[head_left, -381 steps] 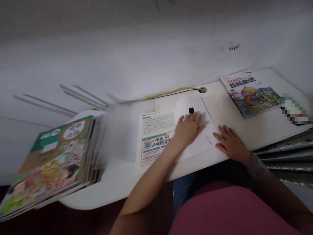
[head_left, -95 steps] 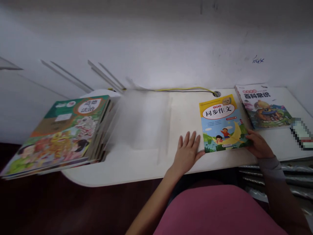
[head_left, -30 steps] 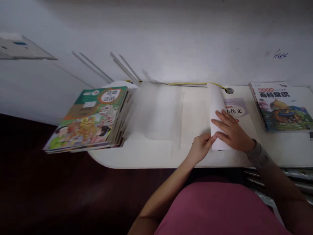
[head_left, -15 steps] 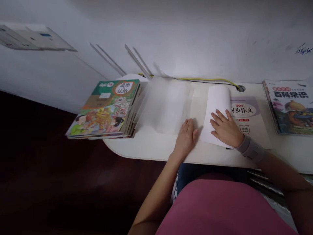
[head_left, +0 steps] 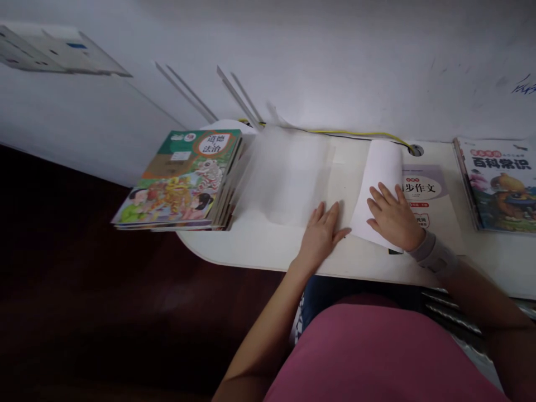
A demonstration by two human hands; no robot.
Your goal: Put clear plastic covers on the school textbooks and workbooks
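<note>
Desk (head_left: pixel 251 252), right hand (head_left: pixel 393 220) flat on cover (head_left: pixel 378 167)

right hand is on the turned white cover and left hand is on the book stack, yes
No: in the head view the left hand lies flat on the bare desk, apart from the book stack. The right hand is on the turned white cover.

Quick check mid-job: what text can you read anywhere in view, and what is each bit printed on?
"道德" and "法治": top book of the stack; the small character between them is unreadable.
"步作文": title page of the open book; the raised cover hides the start.
"百科常识": book at the right edge.
Blue wall scribble and all small print: unreadable.
</note>
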